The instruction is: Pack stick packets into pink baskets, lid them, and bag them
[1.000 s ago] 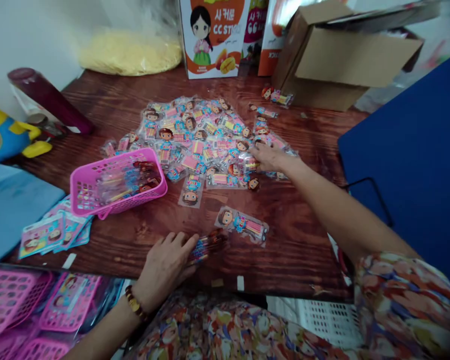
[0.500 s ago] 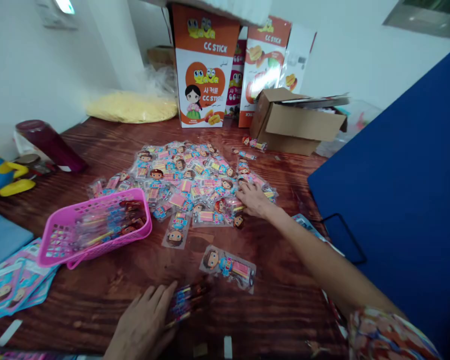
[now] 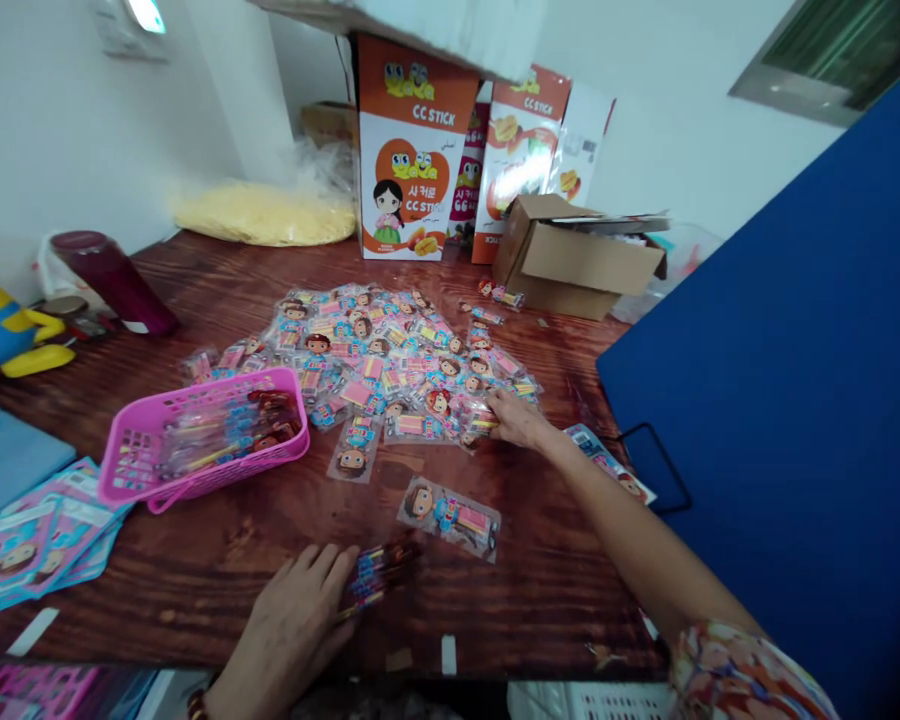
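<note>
My left hand is closed round a stack of candy packets near the front edge of the table; the stack's edges face up beyond my fingers. My right hand reaches to the right side of a spread pile of clear candy packets with cartoon figures. Its fingers are closed on a packet at the pile's near edge. A single packet lies flat between my hands. Left of the pile, a pink basket holds several packets standing in a row.
Printed pouches lie at the left beside a blue folded sheet. A dark red bottle lies tilted behind them. An open cardboard box and CC Stick cartons stand at the back. A blue panel borders the right side.
My right hand has drawn slightly toward me, its fingers now gathered at a packet by the pile's edge. My left hand still holds the stack. The camera view has shifted a little.
</note>
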{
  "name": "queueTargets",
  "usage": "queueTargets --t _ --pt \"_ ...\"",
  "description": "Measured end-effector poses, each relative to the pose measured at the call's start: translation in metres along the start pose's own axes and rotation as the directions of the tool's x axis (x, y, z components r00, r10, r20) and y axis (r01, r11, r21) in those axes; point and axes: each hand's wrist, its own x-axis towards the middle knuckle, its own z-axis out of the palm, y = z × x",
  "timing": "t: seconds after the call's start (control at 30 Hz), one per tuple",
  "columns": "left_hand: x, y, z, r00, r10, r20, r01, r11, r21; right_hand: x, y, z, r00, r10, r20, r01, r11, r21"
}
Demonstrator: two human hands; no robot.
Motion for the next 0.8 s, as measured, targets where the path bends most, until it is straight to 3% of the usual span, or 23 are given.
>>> queueTargets --t 0.1,0.17,0.27,0.37,0.43,0.5,0.57,0.67,0.8 --pt "0.001 0.006 -0.011 0.999 0.021 0.038 -0.021 1.0 -0.011 -0.02 -0.02 -0.016 0.999 0.045 -0.009 -0.045 0.999 0.014" --pt "0.001 0.009 -0.019 0.997 0.054 0.062 -0.053 0.998 -0.024 -0.031 -0.049 -0.026 0.999 0.047 -0.02 -0.044 0.991 0.125" --pt "0.0 0.014 -0.029 0.995 0.079 0.053 -0.078 0.997 -0.022 -0.041 -0.117 -0.031 0.998 -0.053 -0.029 0.059 0.951 0.304" --pt "0.0 0.016 -0.033 0.997 0.071 0.013 -0.071 0.997 -0.007 -0.049 -0.188 -0.026 0.98 -0.199 0.006 0.19 0.942 0.277" --pt "-0.001 0.017 -0.034 0.998 0.061 -0.006 -0.061 0.998 0.0 -0.055 -0.218 -0.022 0.961 -0.272 0.055 0.251 0.935 0.25" --pt "-0.002 0.018 -0.033 0.998 0.053 -0.017 -0.053 0.999 -0.004 -0.062 -0.227 -0.022 0.93 -0.351 0.109 0.31 0.908 0.282" --pt "-0.002 0.019 -0.031 0.998 0.049 -0.033 -0.05 0.999 -0.019 -0.067 -0.22 -0.024 0.887 -0.441 0.134 0.366 0.851 0.377" --pt "-0.004 0.019 -0.026 0.996 0.024 -0.08 -0.027 0.999 -0.042 -0.075 -0.203 -0.025 0.832 -0.549 0.072 0.436 0.73 0.527" --pt "-0.004 0.018 -0.027 0.976 -0.001 -0.22 -0.004 1.0 -0.026 -0.088 -0.199 -0.011 0.857 -0.513 -0.048 0.466 0.731 0.499"
